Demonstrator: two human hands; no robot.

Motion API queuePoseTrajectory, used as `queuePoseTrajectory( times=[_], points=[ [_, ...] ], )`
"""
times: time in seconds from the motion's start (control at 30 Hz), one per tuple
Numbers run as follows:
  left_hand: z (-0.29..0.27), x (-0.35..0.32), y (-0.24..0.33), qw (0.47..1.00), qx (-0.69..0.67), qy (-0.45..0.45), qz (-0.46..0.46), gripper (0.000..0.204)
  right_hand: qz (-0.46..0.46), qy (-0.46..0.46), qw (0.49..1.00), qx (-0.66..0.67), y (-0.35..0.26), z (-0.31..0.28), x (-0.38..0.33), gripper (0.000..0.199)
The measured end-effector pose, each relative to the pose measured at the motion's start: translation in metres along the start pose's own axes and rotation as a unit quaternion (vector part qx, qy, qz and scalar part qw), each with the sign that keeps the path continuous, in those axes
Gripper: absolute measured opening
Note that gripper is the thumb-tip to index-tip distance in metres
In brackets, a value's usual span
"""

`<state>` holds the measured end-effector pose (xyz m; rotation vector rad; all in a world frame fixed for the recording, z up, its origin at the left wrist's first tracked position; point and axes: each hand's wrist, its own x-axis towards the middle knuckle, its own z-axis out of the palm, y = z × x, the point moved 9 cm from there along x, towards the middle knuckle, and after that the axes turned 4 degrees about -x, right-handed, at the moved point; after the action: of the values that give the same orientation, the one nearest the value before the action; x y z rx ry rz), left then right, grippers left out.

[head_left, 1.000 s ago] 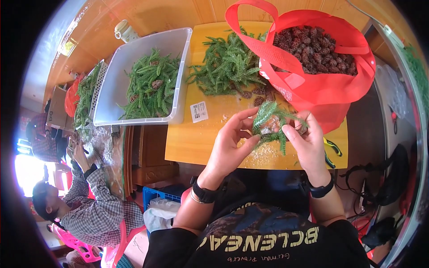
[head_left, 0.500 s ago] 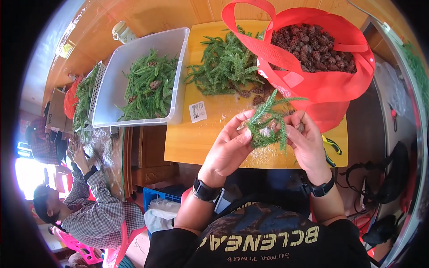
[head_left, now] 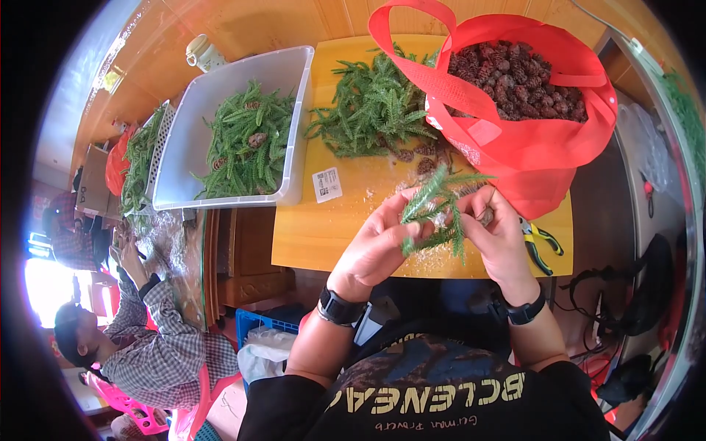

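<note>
A green artificial pine sprig (head_left: 435, 206) is pinched between the thumb and fingers of my left hand (head_left: 375, 242), above the yellow board (head_left: 309, 242). Close at its right, my right hand (head_left: 500, 239) has its fingers closed on a small brown pine cone (head_left: 486, 215), partly covered by the fingertips. White flecks show among the sprig's needles. Just beyond my hands lie a few loose pine cones (head_left: 426, 167) and a heap of green sprigs (head_left: 375, 106). Yellow-and-black pliers (head_left: 543, 246) rest right of my right hand.
A red bag (head_left: 529, 158) full of pine cones (head_left: 515, 77) stands at the back right. A clear plastic bin (head_left: 176, 173) of decorated sprigs is at the left, with a white label (head_left: 326, 184) beside it. A co-worker in a checked shirt (head_left: 173, 367) sits at far left.
Both hands have shifted slightly, the right one a little left and down. The sprig has turned between them, and more of the pliers shows.
</note>
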<state>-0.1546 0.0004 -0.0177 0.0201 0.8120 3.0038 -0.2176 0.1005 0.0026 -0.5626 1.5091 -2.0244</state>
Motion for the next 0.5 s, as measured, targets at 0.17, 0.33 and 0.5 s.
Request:
queuePoseTrajectory(
  times=[0.17,0.33,0.5],
  points=[
    [0.012,0.0,0.007,0.996,0.081,-0.025,0.002,0.063,-0.001,0.011,1.0,0.011,0.001,-0.005,0.0,0.02],
    [-0.01,0.0,0.003,1.0,-0.002,0.021,-0.008,0.057,-0.013,0.005,1.0,0.011,-0.002,-0.003,-0.001,0.019],
    [-0.002,0.004,0.012,0.997,0.015,0.051,0.062,0.056,-0.029,0.004,0.999,-0.012,-0.003,-0.004,-0.002,0.019]
  ],
)
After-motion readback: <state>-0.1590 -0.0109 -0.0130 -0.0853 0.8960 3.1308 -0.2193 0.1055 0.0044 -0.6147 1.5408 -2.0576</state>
